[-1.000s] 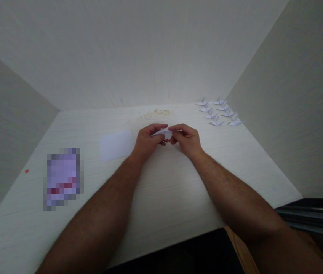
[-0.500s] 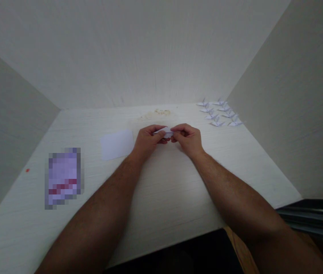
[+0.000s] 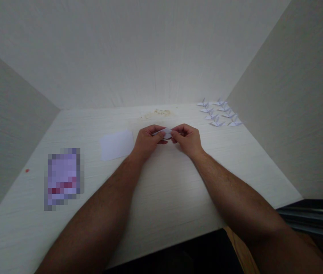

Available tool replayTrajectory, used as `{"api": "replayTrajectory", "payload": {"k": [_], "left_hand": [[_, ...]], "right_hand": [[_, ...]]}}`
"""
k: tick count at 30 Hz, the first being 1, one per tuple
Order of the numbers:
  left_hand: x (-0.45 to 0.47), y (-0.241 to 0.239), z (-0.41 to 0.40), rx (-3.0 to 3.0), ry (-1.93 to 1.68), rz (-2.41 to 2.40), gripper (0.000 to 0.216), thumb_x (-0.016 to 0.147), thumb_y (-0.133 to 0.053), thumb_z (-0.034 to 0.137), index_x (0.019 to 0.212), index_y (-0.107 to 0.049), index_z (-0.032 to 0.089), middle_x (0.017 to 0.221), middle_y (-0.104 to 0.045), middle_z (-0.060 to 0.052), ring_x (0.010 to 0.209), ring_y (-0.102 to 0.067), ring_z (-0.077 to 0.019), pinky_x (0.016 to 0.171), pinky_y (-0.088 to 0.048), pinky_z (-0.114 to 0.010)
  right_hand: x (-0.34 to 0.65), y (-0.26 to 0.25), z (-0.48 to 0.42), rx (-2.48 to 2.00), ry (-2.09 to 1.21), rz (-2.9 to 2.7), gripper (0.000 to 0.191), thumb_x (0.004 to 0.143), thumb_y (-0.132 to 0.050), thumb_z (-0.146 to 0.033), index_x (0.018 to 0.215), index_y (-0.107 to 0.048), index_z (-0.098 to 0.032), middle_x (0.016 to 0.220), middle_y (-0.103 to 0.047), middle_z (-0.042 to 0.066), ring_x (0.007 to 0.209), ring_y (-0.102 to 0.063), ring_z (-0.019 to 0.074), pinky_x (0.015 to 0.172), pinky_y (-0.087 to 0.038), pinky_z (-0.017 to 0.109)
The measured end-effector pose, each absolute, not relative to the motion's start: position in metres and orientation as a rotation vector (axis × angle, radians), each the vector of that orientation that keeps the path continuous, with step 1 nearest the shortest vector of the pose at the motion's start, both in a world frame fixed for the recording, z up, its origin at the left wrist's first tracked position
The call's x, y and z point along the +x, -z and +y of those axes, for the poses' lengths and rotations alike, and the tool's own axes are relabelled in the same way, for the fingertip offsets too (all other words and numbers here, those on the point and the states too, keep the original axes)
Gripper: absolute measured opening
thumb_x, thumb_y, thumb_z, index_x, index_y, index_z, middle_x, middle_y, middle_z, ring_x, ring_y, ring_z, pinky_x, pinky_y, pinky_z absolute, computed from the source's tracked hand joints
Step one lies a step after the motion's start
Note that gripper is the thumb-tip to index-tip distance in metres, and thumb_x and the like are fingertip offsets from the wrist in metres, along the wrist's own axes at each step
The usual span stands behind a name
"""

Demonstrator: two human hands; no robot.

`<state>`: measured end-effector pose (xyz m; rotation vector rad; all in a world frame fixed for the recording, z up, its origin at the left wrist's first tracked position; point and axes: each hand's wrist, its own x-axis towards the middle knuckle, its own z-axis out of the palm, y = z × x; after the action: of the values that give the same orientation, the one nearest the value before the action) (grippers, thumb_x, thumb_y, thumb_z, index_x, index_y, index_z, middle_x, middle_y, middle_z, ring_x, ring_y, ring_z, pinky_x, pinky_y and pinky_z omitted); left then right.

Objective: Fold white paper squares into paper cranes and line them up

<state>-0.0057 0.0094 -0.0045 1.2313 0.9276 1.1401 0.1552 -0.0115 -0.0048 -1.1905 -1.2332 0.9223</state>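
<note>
Between my two hands is a small folded white paper (image 3: pixel 167 133), partly covered by my fingers. My left hand (image 3: pixel 149 139) pinches its left side, thumb on top. On the other side, my right hand (image 3: pixel 188 138) grips the right part between thumb and fingers. Both hands are close together over the middle of the table. Left of my left hand lies a stack or sheet of white paper (image 3: pixel 116 145); I cannot tell how many sheets it has. Several folded white paper cranes (image 3: pixel 218 113) stand in two rows at the back right.
A pixelated purple item with a red band (image 3: pixel 63 177) lies on the left of the white table (image 3: pixel 167 198). Beyond it is a small red spot (image 3: pixel 27 171). Pale walls (image 3: pixel 150 53) enclose the back and sides. A brownish stain (image 3: pixel 161 112) marks the table's back.
My right thumb has shifted slightly on the folded paper, and the paper's visible face now shows a more pointed top. Both hands stay in nearly the same place.
</note>
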Motion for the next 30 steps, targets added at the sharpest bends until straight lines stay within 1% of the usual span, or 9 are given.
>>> {"api": "replayTrajectory", "payload": {"k": [4,10,15,25,30], "left_hand": [[-0.0049,0.0016,0.0069,1.285,-1.111,0.979,0.037,0.067,-0.085,0.043,0.087,-0.074,0.014,0.084,-0.075,-0.007,0.075,-0.072,-0.0186,0.068,-0.062,-0.032],[-0.0023,-0.0028,0.0053,1.3,-1.162,1.045,0.026,0.067,-0.084,0.038,0.078,-0.076,0.016,0.075,-0.074,-0.004,0.066,-0.068,-0.0148,0.068,-0.061,-0.03],[-0.0022,-0.0052,0.0049,1.305,-1.17,1.106,0.021,0.066,-0.083,0.035,0.073,-0.076,0.017,0.07,-0.073,-0.002,0.066,-0.067,-0.0142,0.069,-0.059,-0.029],[-0.0036,-0.0054,0.0039,1.245,-1.18,1.039,0.019,0.066,-0.083,0.034,0.071,-0.075,0.017,0.07,-0.072,-0.002,0.066,-0.066,-0.0135,0.069,-0.059,-0.029],[-0.0034,-0.0032,0.0062,1.274,-1.168,1.043,0.022,0.065,-0.083,0.036,0.073,-0.075,0.017,0.071,-0.072,-0.003,0.064,-0.065,-0.0137,0.063,-0.059,-0.029]], "right_hand": [[0.1547,0.0071,-0.0118,-1.176,-0.899,-1.273,0.021,0.074,-0.076,-0.039,0.076,-0.067,-0.019,0.063,-0.068,0.0,0.054,-0.06,0.0107,0.051,-0.048,0.024],[0.1526,0.006,-0.0136,-1.214,-0.923,-1.301,0.028,0.073,-0.076,-0.045,0.075,-0.066,-0.02,0.063,-0.068,0.0,0.056,-0.062,0.0118,0.054,-0.049,0.025],[0.152,0.0066,-0.0141,-1.228,-0.901,-1.314,0.024,0.075,-0.074,-0.042,0.073,-0.064,-0.02,0.063,-0.068,0.0,0.058,-0.063,0.0126,0.055,-0.048,0.026],[0.1508,0.0046,-0.015,-1.249,-0.868,-1.329,0.02,0.075,-0.072,-0.037,0.071,-0.062,-0.02,0.061,-0.066,-0.001,0.055,-0.058,0.011,0.053,-0.045,0.024],[0.1524,0.0041,-0.0144,-1.243,-0.913,-1.324,0.021,0.075,-0.072,-0.038,0.072,-0.063,-0.02,0.059,-0.065,-0.001,0.054,-0.059,0.0112,0.053,-0.046,0.025]]}}
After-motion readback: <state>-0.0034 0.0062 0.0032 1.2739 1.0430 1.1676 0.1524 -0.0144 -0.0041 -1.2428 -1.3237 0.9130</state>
